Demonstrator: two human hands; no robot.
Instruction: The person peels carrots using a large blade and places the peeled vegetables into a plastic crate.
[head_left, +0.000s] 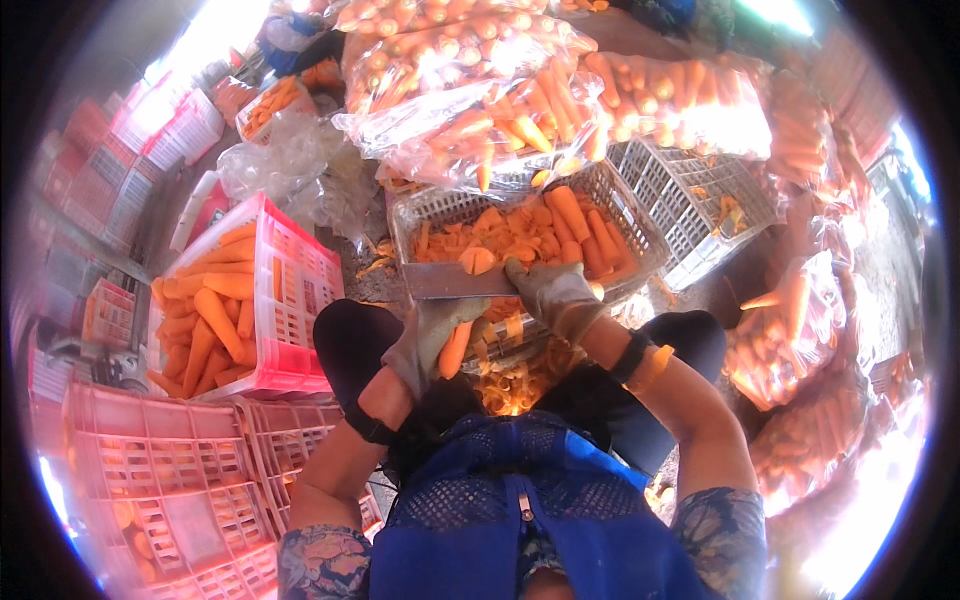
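Observation:
My right hand (559, 295), in a soiled work glove, is closed at the right end of a broad knife blade (450, 283); the handle is hidden. A cut carrot piece (477, 261) sits at the blade's upper edge. Just below the blade, my gloved left hand (431, 334) grips a carrot (454, 351), one end of it pointing toward me. Both hands are at the near side of a dirty plastic crate (643, 217). Inside it lie carrot trimmings (514, 229) and several whole carrots (568, 214) at the right.
A pink-and-white crate (304, 307) full of carrots stands left, above stacked pink crates (180, 480). Clear plastic bags of carrots (465, 60) are piled ahead, more bags (795, 330) at right. A pale crate (686, 202) adjoins the trimmings crate. Peelings (517, 382) lie between my knees.

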